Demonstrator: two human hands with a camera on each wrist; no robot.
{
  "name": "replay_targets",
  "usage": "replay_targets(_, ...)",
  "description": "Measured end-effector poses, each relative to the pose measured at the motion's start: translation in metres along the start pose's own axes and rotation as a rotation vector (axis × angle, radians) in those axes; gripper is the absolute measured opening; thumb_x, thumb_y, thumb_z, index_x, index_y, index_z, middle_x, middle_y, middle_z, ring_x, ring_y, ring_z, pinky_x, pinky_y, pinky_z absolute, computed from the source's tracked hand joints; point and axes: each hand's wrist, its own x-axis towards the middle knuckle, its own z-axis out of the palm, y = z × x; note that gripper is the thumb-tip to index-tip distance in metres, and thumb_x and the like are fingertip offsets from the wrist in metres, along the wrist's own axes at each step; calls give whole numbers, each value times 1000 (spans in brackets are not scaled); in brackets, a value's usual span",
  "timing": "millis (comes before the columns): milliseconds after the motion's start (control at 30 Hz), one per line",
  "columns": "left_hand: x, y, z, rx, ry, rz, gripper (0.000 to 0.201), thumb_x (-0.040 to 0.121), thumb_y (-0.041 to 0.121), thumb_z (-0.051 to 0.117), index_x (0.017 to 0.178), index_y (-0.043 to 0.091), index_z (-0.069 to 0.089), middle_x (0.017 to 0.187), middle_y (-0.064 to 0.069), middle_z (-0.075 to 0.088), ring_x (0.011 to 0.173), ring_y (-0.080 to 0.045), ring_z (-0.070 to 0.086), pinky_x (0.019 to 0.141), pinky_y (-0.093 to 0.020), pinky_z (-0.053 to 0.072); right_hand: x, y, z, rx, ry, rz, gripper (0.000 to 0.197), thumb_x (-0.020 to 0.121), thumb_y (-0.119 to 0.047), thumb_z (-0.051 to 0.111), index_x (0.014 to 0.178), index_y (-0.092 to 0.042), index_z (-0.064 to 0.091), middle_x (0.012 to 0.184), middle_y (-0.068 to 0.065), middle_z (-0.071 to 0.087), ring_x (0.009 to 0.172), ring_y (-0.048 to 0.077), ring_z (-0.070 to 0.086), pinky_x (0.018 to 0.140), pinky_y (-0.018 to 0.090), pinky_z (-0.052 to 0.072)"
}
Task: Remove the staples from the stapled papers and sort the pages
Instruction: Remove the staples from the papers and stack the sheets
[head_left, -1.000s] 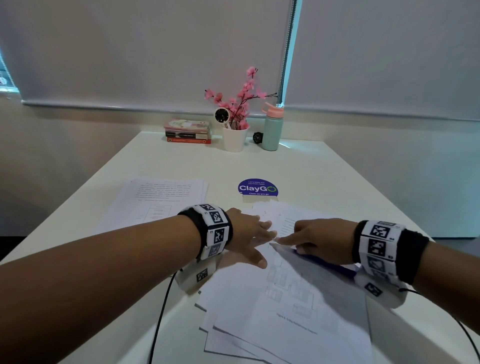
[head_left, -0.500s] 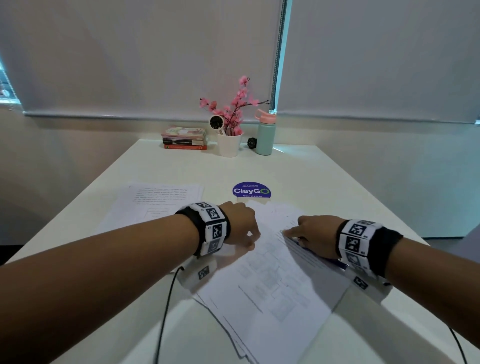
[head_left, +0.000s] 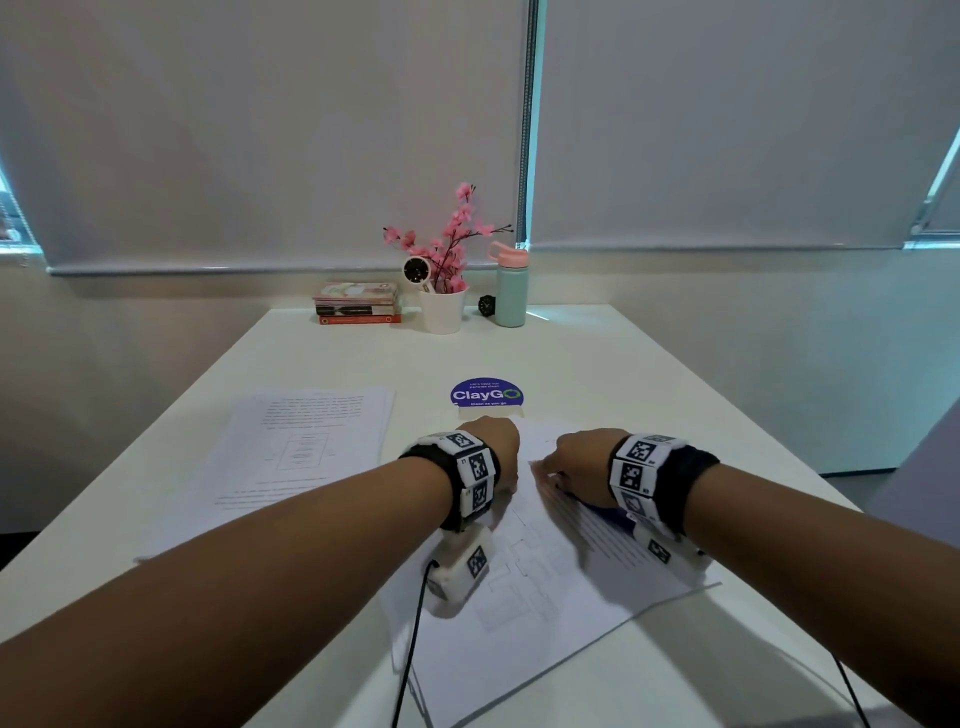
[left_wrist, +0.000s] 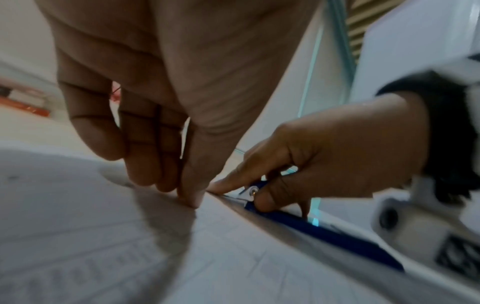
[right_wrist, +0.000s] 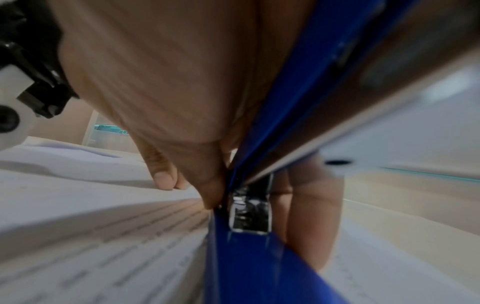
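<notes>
The stapled papers (head_left: 519, 597) lie askew on the white table (head_left: 597, 364) in front of me, printed with text and diagrams. My left hand (head_left: 498, 452) stands over their far corner, its fingertips (left_wrist: 192, 199) pressing down on the top sheet (left_wrist: 78, 226). Right beside it, my right hand (head_left: 576, 462) grips a blue stapler-like tool (left_wrist: 324, 232) with a metal front part, its index finger stretched along it toward the left thumb. The tool's nose meets the paper corner between the two hands. In the right wrist view the blue tool (right_wrist: 246, 267) lies on the printed page (right_wrist: 103, 226). No staple can be made out.
A second set of printed pages (head_left: 306, 447) lies to the left. A round purple sticker (head_left: 485, 396) is on the table just beyond my hands. At the far edge stand books (head_left: 358, 304), a white pot of pink flowers (head_left: 444, 309) and a teal bottle (head_left: 510, 291).
The left fingers, spread flat a second ago, now stand bent down on the paper corner. The right hand with the tool has closed in on them. The paper stack has turned and slid.
</notes>
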Motion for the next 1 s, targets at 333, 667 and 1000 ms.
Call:
replay_targets(333,8,0,8,-99,-45,-74,33,87,34,60,66,13,45,62,0,43,63,-22,48,61,-27,37,-4,-3,9,-34,23,-5,45,102,-36,31,147,-35,30,121,7,49,107,34,58,75,35,47)
replay_targets(667,-1,-2,-1,-31,-47,-28,31,87,33,63,68,12,51,68,-2,51,61,-19,50,55,-24,37,-2,-2,9,10,25,-2,43,101,-36,32,144,-39,34,119,5,49,106,32,58,76,36,49)
replay_targets(1000,-7,-63,10,225,-209,280,94,73,85,45,151,44,12,164,-3,2,150,-21,-2,120,-51,4,2,-6,3,71,-22,-101,46,102,-21,34,145,-38,40,130,6,53,121,28,51,84,31,40)
